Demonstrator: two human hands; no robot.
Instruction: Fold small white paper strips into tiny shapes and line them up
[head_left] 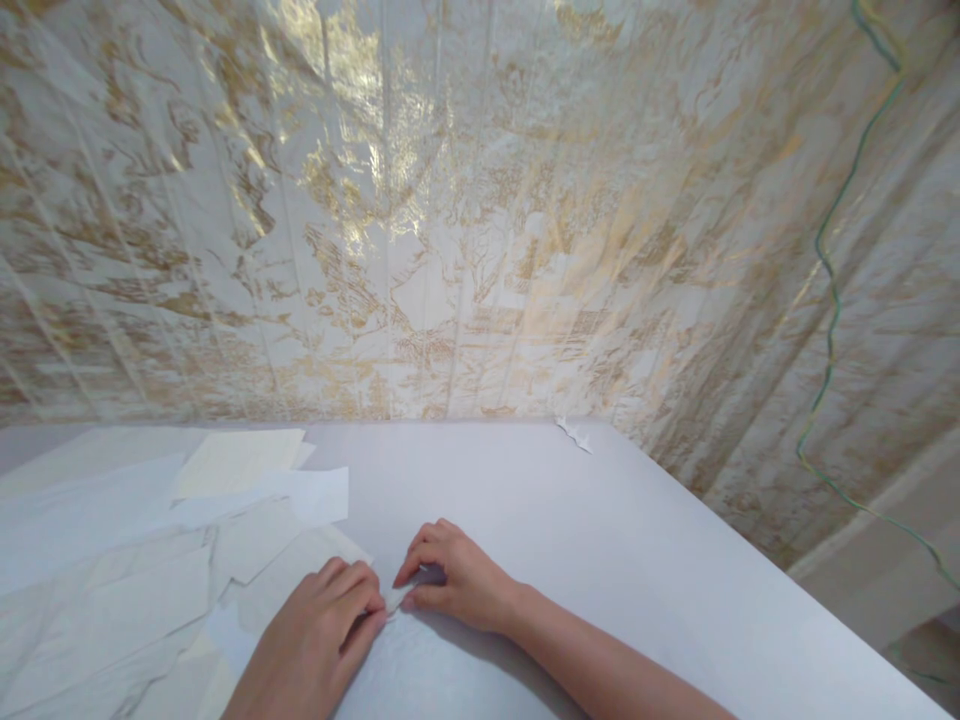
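My left hand (322, 625) is closed, its thumb and fingers pinching the edge of a thin white paper sheet (420, 665) near the front of the white table (510, 490). Just to the right, my right hand (469, 580) curves its thumb and fingertips round the same edge from the other side. A small raised bit of the paper shows between the two sets of fingertips. The rest of the sheet lies low on the table below the hands, and its outline blends with the tabletop.
Overlapping white and cream paper sheets (112, 600) cover the table's left side. A torn paper scrap (574, 435) lies at the back edge. Gold-patterned wall covering (450, 250) rises behind. A green and yellow cord (832, 300) hangs at the right, beyond the table's slanting edge.
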